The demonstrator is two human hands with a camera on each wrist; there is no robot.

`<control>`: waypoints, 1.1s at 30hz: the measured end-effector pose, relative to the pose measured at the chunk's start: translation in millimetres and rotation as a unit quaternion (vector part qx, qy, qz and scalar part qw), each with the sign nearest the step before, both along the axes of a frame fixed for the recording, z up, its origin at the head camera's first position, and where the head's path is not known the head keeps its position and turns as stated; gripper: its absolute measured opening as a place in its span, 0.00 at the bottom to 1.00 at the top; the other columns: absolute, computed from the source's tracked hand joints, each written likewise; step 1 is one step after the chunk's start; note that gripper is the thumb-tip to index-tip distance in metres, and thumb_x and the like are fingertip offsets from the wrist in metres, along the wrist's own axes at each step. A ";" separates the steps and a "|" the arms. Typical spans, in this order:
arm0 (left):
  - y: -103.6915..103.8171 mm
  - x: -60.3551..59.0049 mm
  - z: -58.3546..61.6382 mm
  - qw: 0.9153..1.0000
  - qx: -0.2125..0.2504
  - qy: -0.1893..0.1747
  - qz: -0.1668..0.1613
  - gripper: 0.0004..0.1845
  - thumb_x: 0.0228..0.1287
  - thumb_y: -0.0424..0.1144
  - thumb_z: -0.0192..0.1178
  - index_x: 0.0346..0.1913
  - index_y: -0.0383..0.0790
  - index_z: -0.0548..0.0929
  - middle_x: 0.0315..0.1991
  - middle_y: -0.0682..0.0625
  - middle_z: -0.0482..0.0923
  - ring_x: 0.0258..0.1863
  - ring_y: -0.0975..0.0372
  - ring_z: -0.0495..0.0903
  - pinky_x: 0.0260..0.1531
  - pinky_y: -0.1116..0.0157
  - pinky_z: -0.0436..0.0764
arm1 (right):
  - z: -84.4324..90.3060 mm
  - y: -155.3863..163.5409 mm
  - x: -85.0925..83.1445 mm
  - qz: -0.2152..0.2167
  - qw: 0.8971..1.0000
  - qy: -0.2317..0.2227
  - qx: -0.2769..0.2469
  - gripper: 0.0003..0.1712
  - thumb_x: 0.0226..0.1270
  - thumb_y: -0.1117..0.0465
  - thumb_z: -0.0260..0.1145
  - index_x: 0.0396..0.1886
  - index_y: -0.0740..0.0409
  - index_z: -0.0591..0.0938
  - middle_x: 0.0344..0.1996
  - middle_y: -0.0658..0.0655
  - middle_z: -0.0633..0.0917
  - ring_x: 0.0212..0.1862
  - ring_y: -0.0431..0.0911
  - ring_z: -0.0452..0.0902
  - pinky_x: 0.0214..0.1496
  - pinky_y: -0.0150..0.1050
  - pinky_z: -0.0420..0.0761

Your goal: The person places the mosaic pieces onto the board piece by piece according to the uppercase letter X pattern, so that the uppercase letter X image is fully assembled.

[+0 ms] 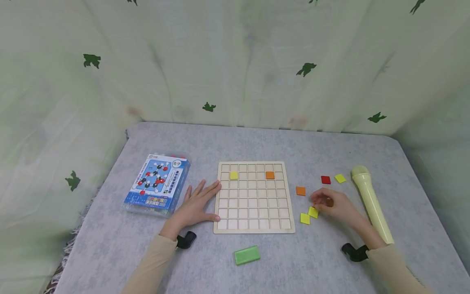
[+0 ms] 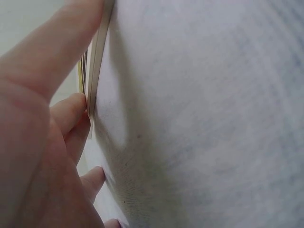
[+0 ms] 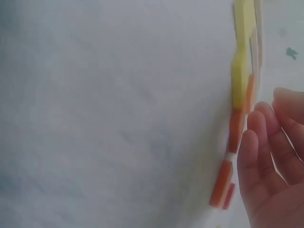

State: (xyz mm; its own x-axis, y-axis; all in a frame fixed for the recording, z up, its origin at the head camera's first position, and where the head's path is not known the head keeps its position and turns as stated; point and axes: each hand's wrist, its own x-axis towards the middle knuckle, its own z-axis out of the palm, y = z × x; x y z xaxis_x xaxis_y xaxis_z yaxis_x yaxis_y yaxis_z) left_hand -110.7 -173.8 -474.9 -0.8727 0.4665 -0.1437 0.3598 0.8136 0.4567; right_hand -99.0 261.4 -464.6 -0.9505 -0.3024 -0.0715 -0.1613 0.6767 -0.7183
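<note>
Grey cloth covers the table (image 1: 279, 265), and near its middle lies a wooden grid board (image 1: 254, 197) with one yellow tile (image 1: 233, 175) and one orange tile (image 1: 269, 175) in its second row. The left hand (image 1: 196, 206) lies flat, fingers straight and spread, touching the board's left edge. The right hand (image 1: 334, 204) curls its fingers over loose tiles (image 1: 309, 215) just right of the board; I cannot tell if it pinches one.

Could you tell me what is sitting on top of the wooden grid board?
On the board sit a yellow tile and an orange tile, both in its second row. The left hand touches its left edge. What lies underneath is covered.
</note>
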 end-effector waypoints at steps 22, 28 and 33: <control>-1.7 -0.6 -2.7 1.000 0.015 0.006 -0.001 0.53 0.40 0.65 0.62 0.70 0.53 0.51 0.70 0.59 0.44 0.68 0.51 0.35 0.59 0.43 0.29 | -4.9 -29.1 28.4 0.040 0.996 0.045 0.058 0.17 0.47 0.67 0.70 0.39 0.52 0.79 0.35 0.44 0.76 0.38 0.39 0.71 0.41 0.37 0.77; -2.1 -0.7 -3.6 1.000 0.015 0.004 0.000 0.53 0.40 0.66 0.62 0.70 0.54 0.51 0.70 0.60 0.44 0.68 0.52 0.34 0.59 0.43 0.28 | 1.7 -41.0 15.9 0.056 0.994 0.082 0.038 0.17 0.49 0.67 0.68 0.41 0.53 0.79 0.37 0.44 0.77 0.37 0.40 0.72 0.38 0.36 0.77; -1.7 -0.7 -4.0 1.000 0.013 0.003 0.001 0.53 0.40 0.67 0.61 0.70 0.54 0.51 0.70 0.60 0.43 0.68 0.52 0.34 0.60 0.43 0.29 | 7.7 -62.6 -4.3 0.088 0.990 0.111 0.017 0.16 0.49 0.68 0.68 0.41 0.55 0.79 0.38 0.46 0.77 0.37 0.42 0.73 0.37 0.36 0.78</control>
